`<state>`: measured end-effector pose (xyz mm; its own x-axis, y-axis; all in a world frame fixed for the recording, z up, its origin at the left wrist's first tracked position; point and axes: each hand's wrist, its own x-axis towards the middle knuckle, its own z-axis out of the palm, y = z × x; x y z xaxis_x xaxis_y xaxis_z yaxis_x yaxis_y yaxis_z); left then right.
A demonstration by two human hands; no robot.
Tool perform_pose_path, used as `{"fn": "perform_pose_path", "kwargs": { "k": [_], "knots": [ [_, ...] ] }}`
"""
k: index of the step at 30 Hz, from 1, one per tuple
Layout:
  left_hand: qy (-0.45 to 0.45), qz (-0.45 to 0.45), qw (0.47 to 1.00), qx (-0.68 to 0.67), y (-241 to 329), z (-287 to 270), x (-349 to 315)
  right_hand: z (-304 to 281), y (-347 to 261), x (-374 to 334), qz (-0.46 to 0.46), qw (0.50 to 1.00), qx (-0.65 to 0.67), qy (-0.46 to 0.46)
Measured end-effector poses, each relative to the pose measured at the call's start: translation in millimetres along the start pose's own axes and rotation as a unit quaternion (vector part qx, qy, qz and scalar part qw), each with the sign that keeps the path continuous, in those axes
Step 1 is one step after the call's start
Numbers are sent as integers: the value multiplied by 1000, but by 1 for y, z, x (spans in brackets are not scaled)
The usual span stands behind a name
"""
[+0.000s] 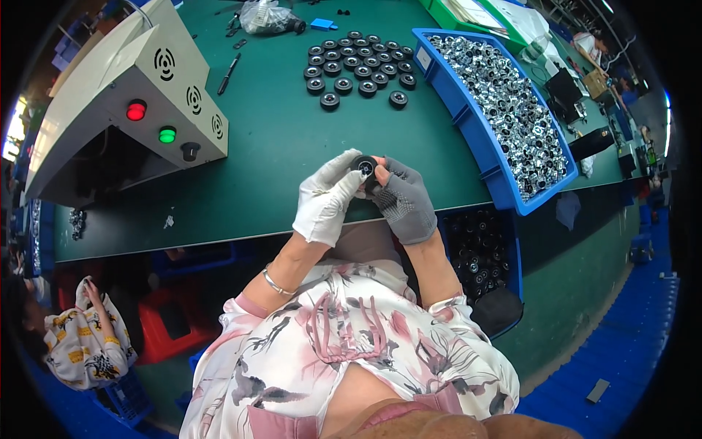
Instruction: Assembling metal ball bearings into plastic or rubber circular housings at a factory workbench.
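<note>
Between my two hands, just over the near part of the green table (270,146), is a small black wheel (365,167) with a ringed hub facing up. My left hand (324,199), in a white glove, pinches its left side. On its right side are the bare fingertips of my right hand (406,203), which wears a grey glove with cut fingertips. Farther back, several similar black wheels (363,72) stand in loose rows. To the right, a long blue tray (459,121) is full of shiny metal pieces (504,110).
A beige machine (175,88) with red and green lights takes up the left side. A pen (229,73) and a clear plastic bag (265,16) lie toward the back. Below the table edge at right, a blue bin (518,252) holds black wheels. Another person (88,340) sits at lower left.
</note>
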<state>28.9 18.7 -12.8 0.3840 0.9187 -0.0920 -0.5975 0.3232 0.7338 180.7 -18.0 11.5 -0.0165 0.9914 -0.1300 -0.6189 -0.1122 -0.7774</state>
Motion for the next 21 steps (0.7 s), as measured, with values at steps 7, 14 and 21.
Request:
{"fn": "perform_pose_path", "kwargs": {
  "k": [7, 14, 21],
  "knots": [
    [-4, -31, 997, -68, 10, 1, 0, 12, -1, -7, -27, 1000, -15, 5],
    [-35, -104, 994, 20, 17, 7, -7, 0, -3, -1, -234, 873, -429, 3],
    [-26, -80, 993, 77, 11, 2, 3, 18, -14, 5, -362, 717, -596, 8]
  ]
}}
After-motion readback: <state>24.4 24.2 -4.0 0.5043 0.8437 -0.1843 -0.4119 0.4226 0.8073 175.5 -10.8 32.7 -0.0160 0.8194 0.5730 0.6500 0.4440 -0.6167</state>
